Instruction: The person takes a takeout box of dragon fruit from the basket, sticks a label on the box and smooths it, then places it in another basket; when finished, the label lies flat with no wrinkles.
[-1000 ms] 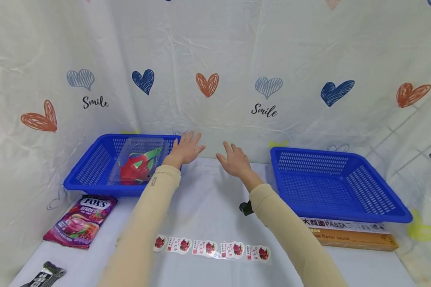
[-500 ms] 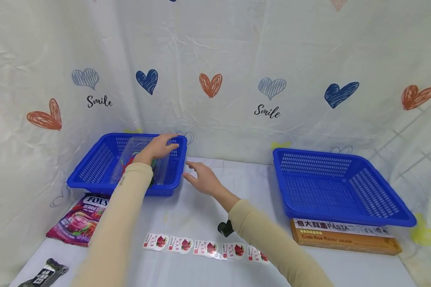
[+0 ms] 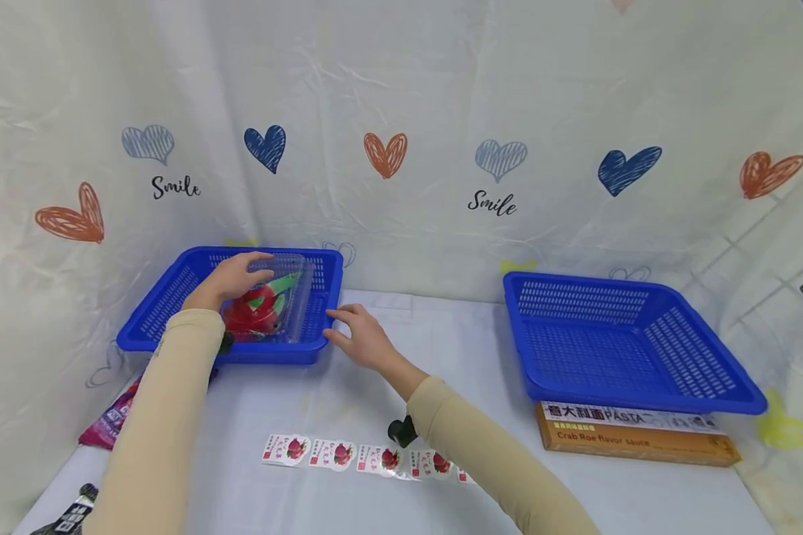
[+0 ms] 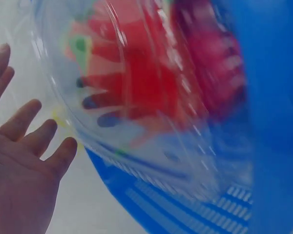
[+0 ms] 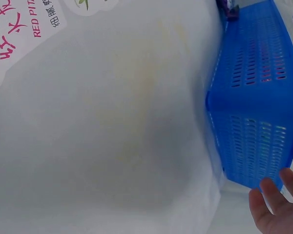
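Container (image 4: 166, 158), hand (image 4: 27, 165) seemingly apart (left wrist)

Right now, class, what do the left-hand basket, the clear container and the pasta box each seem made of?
Left-hand basket: apparently moulded plastic, smooth and evenly blue, with slots in regular rows.

Clear container: probably thin, glossy plastic; red shows through it and its ridges catch light.

Pasta box: likely printed cardboard, with flat faces and straight edges; whether coated, I cannot tell.
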Demonstrator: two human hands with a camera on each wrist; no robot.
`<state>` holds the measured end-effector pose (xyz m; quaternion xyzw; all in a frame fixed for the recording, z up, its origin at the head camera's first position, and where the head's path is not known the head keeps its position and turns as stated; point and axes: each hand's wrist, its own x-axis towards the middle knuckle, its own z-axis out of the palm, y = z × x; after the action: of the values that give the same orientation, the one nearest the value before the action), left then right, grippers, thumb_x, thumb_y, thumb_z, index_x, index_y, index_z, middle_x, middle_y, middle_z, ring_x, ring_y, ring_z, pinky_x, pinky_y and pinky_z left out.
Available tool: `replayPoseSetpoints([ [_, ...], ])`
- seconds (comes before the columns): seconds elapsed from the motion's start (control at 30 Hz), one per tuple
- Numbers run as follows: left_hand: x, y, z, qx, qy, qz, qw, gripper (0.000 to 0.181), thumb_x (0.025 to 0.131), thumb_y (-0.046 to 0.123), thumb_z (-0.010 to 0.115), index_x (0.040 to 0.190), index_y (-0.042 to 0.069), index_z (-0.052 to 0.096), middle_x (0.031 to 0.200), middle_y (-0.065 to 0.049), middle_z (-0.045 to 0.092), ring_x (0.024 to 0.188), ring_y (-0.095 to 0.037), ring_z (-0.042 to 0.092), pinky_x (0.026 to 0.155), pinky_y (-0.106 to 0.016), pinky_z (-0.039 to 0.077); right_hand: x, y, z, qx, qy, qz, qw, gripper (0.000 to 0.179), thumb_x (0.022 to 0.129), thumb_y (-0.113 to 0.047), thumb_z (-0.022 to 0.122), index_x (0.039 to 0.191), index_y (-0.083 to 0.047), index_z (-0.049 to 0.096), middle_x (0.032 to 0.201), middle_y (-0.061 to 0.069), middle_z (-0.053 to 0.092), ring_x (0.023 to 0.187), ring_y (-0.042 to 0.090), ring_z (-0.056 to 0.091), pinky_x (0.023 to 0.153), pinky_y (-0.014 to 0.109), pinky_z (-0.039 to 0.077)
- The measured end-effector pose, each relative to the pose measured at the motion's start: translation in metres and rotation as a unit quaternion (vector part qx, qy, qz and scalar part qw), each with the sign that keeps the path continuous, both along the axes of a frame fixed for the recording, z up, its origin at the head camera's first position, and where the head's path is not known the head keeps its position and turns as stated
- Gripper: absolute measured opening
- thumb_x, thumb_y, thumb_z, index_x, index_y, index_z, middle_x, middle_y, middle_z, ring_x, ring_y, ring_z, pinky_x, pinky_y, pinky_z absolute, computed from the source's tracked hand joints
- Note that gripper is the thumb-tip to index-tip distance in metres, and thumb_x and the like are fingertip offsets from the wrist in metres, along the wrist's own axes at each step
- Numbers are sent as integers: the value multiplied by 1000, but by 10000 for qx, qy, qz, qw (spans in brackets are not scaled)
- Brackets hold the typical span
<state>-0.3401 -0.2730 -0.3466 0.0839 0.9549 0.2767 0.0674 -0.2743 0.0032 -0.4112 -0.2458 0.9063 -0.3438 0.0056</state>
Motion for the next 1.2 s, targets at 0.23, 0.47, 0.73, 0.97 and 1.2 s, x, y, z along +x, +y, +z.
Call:
replayPoseSetpoints([
  [0.23,5,-37,-10,-210,-74,182,9996,60,102,37,49,150,4,34,153,-32,22,136,-55,22,105,-68,24,-3,-1,-1,-18,-227,-33,9997,48,100,-36,56,143,-15,52,142,8,48,122,21,52,99,34,47],
  [0.47,17,-58,-17,-54,-341,271,9990,60,102,36,49,150,3,33,152,-36,19,136,-58,19,104,-71,22,-3,-1,-1,-11,-277,-61,9996,48,99,-37,57,143,-16,52,142,8,48,123,21,51,100,34,46],
  [0.73,28,-66,-23,377,-682,267,9966,63,102,37,49,153,5,27,150,-38,17,135,-60,17,102,-73,23,-3,-1,-2,-70,-234,-55,9997,48,99,-37,57,142,-16,52,140,8,49,118,20,53,96,32,48],
  [0.97,27,-70,-29,810,-804,169,9933,64,103,33,50,154,6,24,151,-38,16,133,-59,23,100,-65,36,-3,-2,-3,-85,-297,-87,9995,49,99,-38,57,143,-17,52,141,7,48,117,20,52,95,32,48],
  [1.2,27,-73,-33,1090,-1021,207,9886,68,102,36,52,156,9,21,151,-38,16,135,-57,23,101,-64,35,-2,-1,-2,-91,-328,-109,9994,48,99,-38,57,143,-17,52,142,6,48,118,20,52,95,31,48],
])
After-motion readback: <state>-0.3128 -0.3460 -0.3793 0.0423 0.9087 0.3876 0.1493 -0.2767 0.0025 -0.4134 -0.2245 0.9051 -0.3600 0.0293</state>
